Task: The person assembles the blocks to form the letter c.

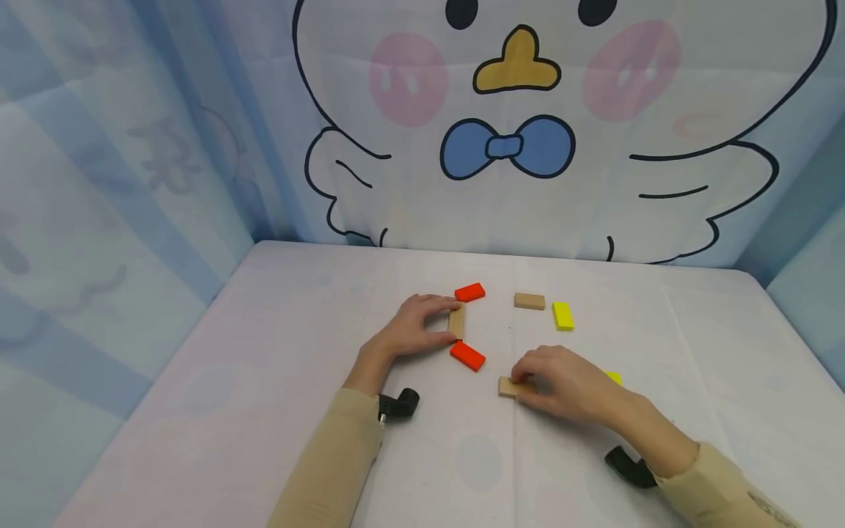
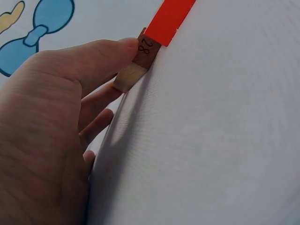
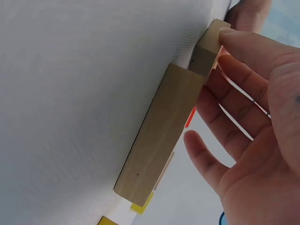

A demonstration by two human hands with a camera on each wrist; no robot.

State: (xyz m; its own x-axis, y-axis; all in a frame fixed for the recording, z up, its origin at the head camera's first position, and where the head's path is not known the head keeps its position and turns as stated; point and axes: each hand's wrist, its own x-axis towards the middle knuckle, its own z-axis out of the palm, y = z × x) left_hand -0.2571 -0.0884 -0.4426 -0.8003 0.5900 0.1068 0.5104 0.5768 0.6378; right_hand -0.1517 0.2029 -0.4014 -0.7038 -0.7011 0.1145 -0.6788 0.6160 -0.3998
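My left hand [image 1: 416, 326] pinches a plain wooden block [image 1: 457, 321] at its two ends, thumb at the near end and fingers at the far end. In the left wrist view this block [image 2: 145, 51] shows a dark side marked "28". One red block [image 1: 470, 292] lies at its far end and another red block [image 1: 467, 356] at its near end, both slanted. My right hand [image 1: 564, 385] grips a second wooden block [image 1: 511, 387] between thumb and fingers. Close beside that one, the right wrist view shows a further wooden block [image 3: 159, 136], hidden under the hand in the head view.
A wooden block [image 1: 529, 301] and a yellow block [image 1: 563, 316] lie farther back on the white-covered table [image 1: 264, 352]. Another yellow block [image 1: 614, 378] peeks out behind my right hand. Printed curtains [image 1: 409, 183] rise at the table's back and sides.
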